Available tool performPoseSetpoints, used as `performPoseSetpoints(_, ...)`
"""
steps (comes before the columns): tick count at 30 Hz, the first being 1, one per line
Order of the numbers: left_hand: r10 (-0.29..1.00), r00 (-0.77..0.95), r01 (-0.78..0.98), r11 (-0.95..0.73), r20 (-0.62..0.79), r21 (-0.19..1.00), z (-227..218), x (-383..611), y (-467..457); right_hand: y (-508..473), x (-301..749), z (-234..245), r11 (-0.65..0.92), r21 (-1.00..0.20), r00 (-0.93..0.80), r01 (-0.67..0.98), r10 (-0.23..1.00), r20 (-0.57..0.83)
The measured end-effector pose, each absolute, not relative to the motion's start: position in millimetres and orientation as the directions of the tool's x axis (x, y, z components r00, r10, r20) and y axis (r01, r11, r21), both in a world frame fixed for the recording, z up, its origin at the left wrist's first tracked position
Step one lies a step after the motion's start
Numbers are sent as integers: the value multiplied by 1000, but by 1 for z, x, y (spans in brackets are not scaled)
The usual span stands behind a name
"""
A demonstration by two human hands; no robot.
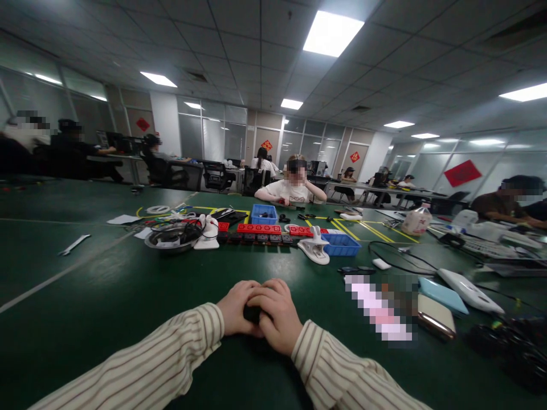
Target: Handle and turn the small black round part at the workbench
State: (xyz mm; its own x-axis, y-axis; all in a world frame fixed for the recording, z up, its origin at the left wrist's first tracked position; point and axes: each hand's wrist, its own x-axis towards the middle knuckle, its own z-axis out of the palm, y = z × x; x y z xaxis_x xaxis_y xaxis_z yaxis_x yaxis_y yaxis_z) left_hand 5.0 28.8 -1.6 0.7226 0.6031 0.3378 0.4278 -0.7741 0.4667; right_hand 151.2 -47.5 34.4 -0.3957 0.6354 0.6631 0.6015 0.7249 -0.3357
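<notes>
My left hand point(238, 307) and my right hand point(280, 316) rest together on the green table point(179, 307), close to me. The fingers of both are curled, with the right ones lapping over the left. Between the palms a small dark thing point(253, 312) shows, mostly covered; I cannot tell its kind. Beyond the hands lies a row of red and black power strips point(258, 229). A white clip-on stand point(315, 247) is at its right end, and a metal bowl point(168, 245) with black cables sits to the left.
A wrench point(74, 245) lies far left. Blue bins point(342, 245) stand by the strips. On the right are a cream phone-like device point(436, 316), a light blue case point(443, 296), a white device point(470, 290) and black cables point(508, 347). Across the table sits a person point(290, 188).
</notes>
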Motion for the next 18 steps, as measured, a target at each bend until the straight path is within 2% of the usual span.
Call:
performPoseSetpoints(4,671,673,534,-731,309,424,2,6,22,-45,154,31,581,-417,-224,699,731,644)
performPoseSetpoints(7,701,623,578,-712,348,399,6,8,14,-41,153,25,464,-452,-127,762,791,598)
performPoseSetpoints(11,699,613,575,-714,367,399,9,10,9,-37,152,20,426,-445,-116,788,812,572)
performPoseSetpoints(18,653,669,496,-747,354,442,6,8,20,-39,149,25,383,-368,-141,847,830,540)
